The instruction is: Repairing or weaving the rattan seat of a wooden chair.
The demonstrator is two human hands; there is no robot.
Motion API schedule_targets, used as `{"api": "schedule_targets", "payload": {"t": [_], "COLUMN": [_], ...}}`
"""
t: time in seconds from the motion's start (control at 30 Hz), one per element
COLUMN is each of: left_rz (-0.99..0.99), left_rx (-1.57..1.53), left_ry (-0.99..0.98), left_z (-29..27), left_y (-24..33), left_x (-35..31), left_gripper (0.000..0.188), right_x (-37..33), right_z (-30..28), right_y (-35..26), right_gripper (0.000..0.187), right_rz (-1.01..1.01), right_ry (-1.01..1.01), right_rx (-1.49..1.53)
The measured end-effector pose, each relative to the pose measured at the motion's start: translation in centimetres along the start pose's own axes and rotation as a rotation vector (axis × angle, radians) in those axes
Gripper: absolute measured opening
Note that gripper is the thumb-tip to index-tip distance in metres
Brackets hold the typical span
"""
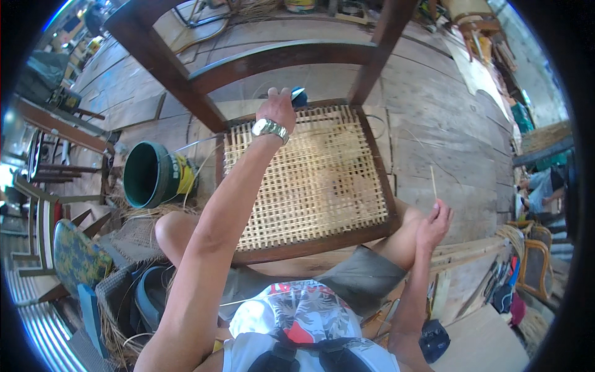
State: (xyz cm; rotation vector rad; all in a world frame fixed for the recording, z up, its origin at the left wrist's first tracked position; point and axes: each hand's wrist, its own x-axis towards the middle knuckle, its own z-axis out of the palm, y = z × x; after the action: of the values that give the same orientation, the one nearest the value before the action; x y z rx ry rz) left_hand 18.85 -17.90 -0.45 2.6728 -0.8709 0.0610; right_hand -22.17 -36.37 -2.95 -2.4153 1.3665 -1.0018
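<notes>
Weaving a cane seat on a wooden chair

The left hand [277, 108] is closed around a blue tool [299, 94] at the woven cane seat [310, 180]; the right hand [435, 223] pinches a thin cane strand [433, 181].

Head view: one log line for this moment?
left hand: at rear rail of cane seat, holding blue tool | right hand: pinching cane strip

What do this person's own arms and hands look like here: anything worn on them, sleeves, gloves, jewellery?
Both forearms are bare, with no sleeves reaching them and no gloves. The left hand has a silver metal-link wristwatch on its wrist. The right hand and its wrist carry nothing that shows; rings cannot be made out at this size. No bandages or markings are visible on either arm.
</notes>
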Motion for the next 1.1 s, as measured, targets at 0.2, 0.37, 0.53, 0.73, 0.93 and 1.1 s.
{"api": "schedule_targets", "payload": {"t": [0.2,0.37,0.53,0.73,0.93,1.1], "left_rz": [0.196,-0.051,-0.321,-0.512,-0.932,-1.105], "left_rx": [-0.423,-0.445,-0.281,-0.355,-0.150,-0.437], "left_ry": [-0.142,-0.241,-0.096,0.187,0.075,0.012], "left_z": [3.6,4.0,-2.2,-15.7,-19.2,-11.1], "left_y": [9.4,10.0,-7.0,-22.2,-25.7,-27.3], "left_x": [-2.0,-3.7,-9.1,-27.4,-48.4,-56.2], "left_gripper": [0.025,0.022,0.027,0.033,0.043,0.050], "right_x": [0.8,-0.6,-0.2,1.4,0.7,1.2], "right_z": [0.6,-0.6,0.0,-0.4,-0.1,1.0], "right_y": [0.6,0.7,0.9,5.0,4.2,5.1], "right_gripper": [0.020,0.021,0.023,0.023,0.026,0.027], "right_rz": [-0.122,-0.023,0.008,-0.055,-0.063,-0.093], "right_ry": [-0.029,-0.038,-0.021,-0.042,-0.132,-0.138], "right_rx": [-0.021,-0.078,0.008,-0.070,-0.134,-0.117]}}
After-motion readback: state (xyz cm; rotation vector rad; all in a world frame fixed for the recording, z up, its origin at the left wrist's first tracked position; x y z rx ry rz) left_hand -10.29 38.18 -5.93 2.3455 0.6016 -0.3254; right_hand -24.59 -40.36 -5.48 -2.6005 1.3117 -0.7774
